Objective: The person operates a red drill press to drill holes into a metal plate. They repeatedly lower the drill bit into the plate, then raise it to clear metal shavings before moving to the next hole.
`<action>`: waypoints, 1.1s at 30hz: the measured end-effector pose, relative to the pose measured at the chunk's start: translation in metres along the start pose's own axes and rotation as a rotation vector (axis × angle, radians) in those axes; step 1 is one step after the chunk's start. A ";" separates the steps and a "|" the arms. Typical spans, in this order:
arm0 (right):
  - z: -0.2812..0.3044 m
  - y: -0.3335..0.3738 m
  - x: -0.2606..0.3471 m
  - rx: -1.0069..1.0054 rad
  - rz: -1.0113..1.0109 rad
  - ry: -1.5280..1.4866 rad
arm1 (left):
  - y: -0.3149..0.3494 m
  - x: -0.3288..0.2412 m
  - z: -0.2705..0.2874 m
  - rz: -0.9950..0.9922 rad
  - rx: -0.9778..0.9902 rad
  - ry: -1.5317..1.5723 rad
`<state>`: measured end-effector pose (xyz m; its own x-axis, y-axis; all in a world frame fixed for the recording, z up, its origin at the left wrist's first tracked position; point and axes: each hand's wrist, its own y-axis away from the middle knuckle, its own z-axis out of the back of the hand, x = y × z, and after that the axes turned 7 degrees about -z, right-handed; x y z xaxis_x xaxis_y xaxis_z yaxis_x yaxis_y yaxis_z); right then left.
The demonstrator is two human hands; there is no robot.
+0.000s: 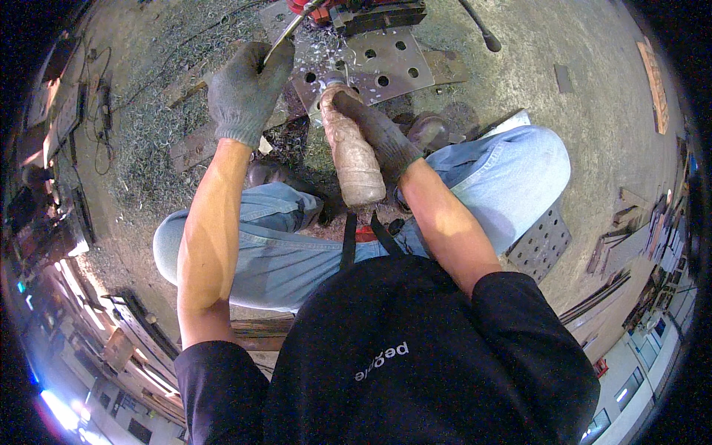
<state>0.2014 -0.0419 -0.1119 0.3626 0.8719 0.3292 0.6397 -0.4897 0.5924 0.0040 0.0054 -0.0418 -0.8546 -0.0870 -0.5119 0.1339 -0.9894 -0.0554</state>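
My left hand (251, 93), in a grey knit glove, is closed around a metal lever rod (297, 22) that runs up to a red machine (305, 6) at the top edge. In a darker glove, my right hand (377, 130) grips a grimy plastic bottle (352, 159) near its neck. The bottle's nozzle end points away from me, over a steel plate (400, 68) with round holes. Metal chips lie scattered on the plate below the machine. The machine's upper part is cut off by the picture edge.
Curled metal shavings (159, 111) cover the floor on the left. Another perforated plate (541, 241) lies by my right knee. A dark-tipped rod (489, 38) reaches in from the top. Steel pieces (630, 245) are stacked at right; cables (104, 111) lie far left.
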 end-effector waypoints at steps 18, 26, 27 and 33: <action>0.013 -0.011 -0.005 0.111 -0.030 -0.171 | 0.000 -0.003 0.001 -0.010 0.000 0.016; 0.010 -0.008 -0.005 0.169 -0.035 -0.179 | 0.001 -0.001 -0.001 0.007 -0.013 0.034; 0.009 -0.007 -0.005 0.173 -0.031 -0.170 | 0.001 -0.001 0.000 0.011 -0.012 0.030; 0.003 -0.003 -0.002 0.035 -0.045 -0.123 | 0.002 -0.002 -0.001 -0.003 -0.025 0.038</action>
<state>0.2008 -0.0426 -0.1167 0.4124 0.8868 0.2087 0.6796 -0.4520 0.5777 0.0062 0.0039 -0.0418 -0.8355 -0.0787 -0.5438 0.1438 -0.9865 -0.0782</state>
